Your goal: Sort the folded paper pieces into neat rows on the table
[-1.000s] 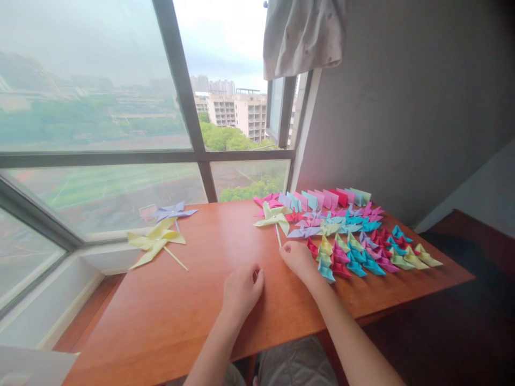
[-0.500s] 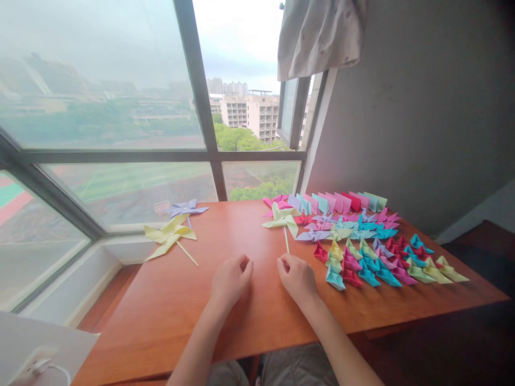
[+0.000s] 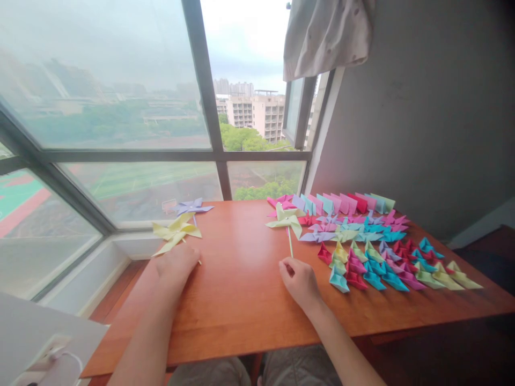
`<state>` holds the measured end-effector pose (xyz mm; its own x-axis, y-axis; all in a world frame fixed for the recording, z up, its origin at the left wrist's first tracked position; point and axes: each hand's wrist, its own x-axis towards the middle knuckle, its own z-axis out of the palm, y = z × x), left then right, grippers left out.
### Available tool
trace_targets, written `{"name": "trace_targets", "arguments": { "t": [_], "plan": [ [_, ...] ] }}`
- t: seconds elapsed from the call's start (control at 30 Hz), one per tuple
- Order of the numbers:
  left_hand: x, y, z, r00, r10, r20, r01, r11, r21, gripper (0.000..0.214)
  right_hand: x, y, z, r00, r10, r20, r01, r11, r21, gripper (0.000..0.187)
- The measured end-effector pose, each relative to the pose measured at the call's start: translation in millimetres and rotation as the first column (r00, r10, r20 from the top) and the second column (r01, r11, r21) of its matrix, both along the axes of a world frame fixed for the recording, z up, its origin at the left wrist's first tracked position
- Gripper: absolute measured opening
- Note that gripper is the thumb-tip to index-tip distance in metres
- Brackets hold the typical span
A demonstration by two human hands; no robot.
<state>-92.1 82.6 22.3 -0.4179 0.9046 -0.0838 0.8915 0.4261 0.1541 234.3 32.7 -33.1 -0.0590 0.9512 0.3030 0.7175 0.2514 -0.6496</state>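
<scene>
My left hand [image 3: 177, 264] reaches over the stick of a yellow paper pinwheel [image 3: 177, 232] lying at the left of the table. The stick's tip shows just past the thumb side, and most of the fingers are hidden, so a grip on it cannot be made out. A loosely curled fist, my right hand [image 3: 300, 280] rests on the table with nothing visible in it. Just beyond its knuckles ends the stick of a pale green paper pinwheel [image 3: 285, 219]. A purple pinwheel [image 3: 192, 206] lies behind the yellow one, and a pink pinwheel [image 3: 281, 200] behind the green one.
Right of my right hand, rows of colourful paper boats [image 3: 374, 271] cover the wooden table [image 3: 237, 300]. Behind them are folded paper cranes [image 3: 350, 230] and a row of folded paper pieces [image 3: 341, 203]. Windows [image 3: 140, 185] border the far and left sides; a grey wall [image 3: 422, 134] stands right.
My left hand has moved left and forward from the table's middle to the yellow pinwheel's stick. My right hand stays by the green pinwheel. The whole view has shifted slightly.
</scene>
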Motion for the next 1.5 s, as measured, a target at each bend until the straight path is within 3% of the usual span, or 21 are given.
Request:
{"name": "trace_targets", "arguments": {
  "t": [0.23, 0.33, 0.5, 0.63, 0.77, 0.93, 1.1, 1.2, 1.33, 1.5],
  "plan": [
    [11, -16, 6.6, 0.996, -0.014, -0.089, 0.016, 1.000, 0.022, 0.037, 1, 0, -0.1, 0.999, 0.018, -0.034, -0.019, 1.000, -0.015, 0.031],
    [27, -30, 12.9, 0.995, -0.034, -0.095, 0.040, 0.998, 0.055, 0.041, 0, 1, -0.3, 0.998, 0.015, -0.058, -0.016, 1.000, -0.013, 0.029],
    [85, -57, 11.0, 0.985, -0.164, -0.059, 0.171, 0.975, 0.141, 0.037, -12, -3, 9.5, 0.989, 0.043, -0.144, -0.051, 0.997, -0.055, 0.026],
    [139, -78, -6.4, 0.942, -0.334, 0.036, 0.320, 0.925, 0.207, 0.033, -26, -9, 25.9, 0.970, 0.096, -0.221, -0.124, 0.986, -0.114, 0.022],
    [169, -93, -25.0, 0.880, -0.454, 0.137, 0.402, 0.867, 0.294, 0.031, -28, -12, 34.9, 0.978, 0.024, -0.206, -0.059, 0.985, -0.163, 0.020],
    [180, -98, -34.8, 0.842, -0.505, 0.188, 0.436, 0.844, 0.312, 0.027, -18, -15, 33.1, 0.981, -0.053, -0.185, 0.011, 0.974, -0.225, 0.019],
    [184, -97, -30.2, 0.787, -0.586, 0.192, 0.516, 0.796, 0.316, 0.029, -9, -12, 31.5, 0.979, -0.099, -0.178, 0.044, 0.957, -0.287, 0.018],
    [183, -96, -28.3, 0.759, -0.625, 0.184, 0.559, 0.770, 0.308, 0.031, 0, -3, 29.4, 0.984, -0.158, -0.079, 0.132, 0.954, -0.268, 0.019],
    [178, -95, -32.1, 0.766, -0.619, 0.173, 0.566, 0.777, 0.276, 0.032, 15, 15, 25.3, 0.969, -0.218, 0.117, 0.242, 0.931, -0.273, 0.018],
    [175, -98, -36.4, 0.762, -0.622, 0.180, 0.565, 0.775, 0.285, 0.030, 25, 29, 21.1, 0.950, -0.226, 0.214, 0.280, 0.919, -0.276, 0.017]
  ]
}}
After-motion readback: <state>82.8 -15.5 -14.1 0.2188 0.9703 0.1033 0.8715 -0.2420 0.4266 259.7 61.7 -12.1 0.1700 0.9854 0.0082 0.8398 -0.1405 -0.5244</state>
